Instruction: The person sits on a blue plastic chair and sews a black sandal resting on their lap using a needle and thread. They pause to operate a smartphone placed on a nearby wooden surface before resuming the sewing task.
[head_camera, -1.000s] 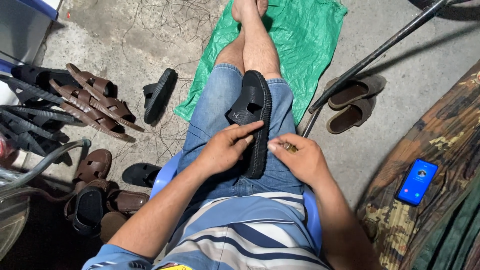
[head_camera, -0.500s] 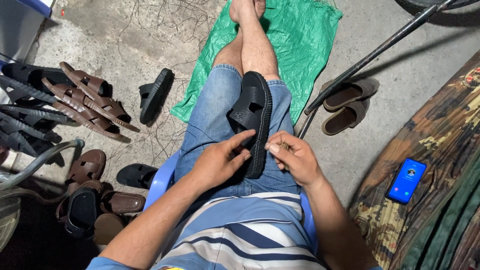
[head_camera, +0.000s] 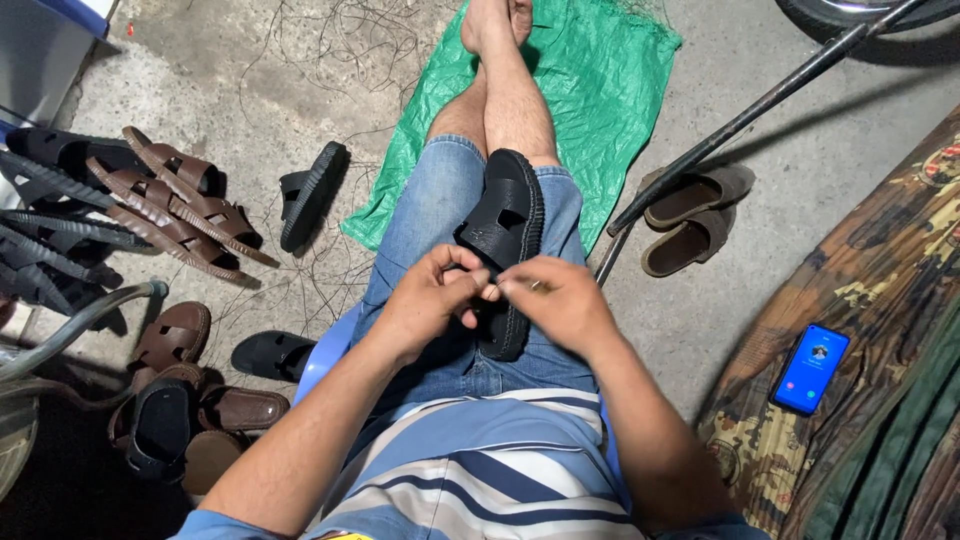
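Now both hands have lifted off the black sandal (head_camera: 505, 235) (it lies on the lap): left hand (head_camera: 430, 300) and right hand (head_camera: 560, 300) meet, fingertips pinched on something too small to tell.

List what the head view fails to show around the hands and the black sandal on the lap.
- Whatever the left hand and right hand pinch between their fingertips: too small to tell.
- Near end of the black sandal: covered by both hands.
- Phone screen: too small to read.
- Brown sandals at the left: partly hidden under dark straps.
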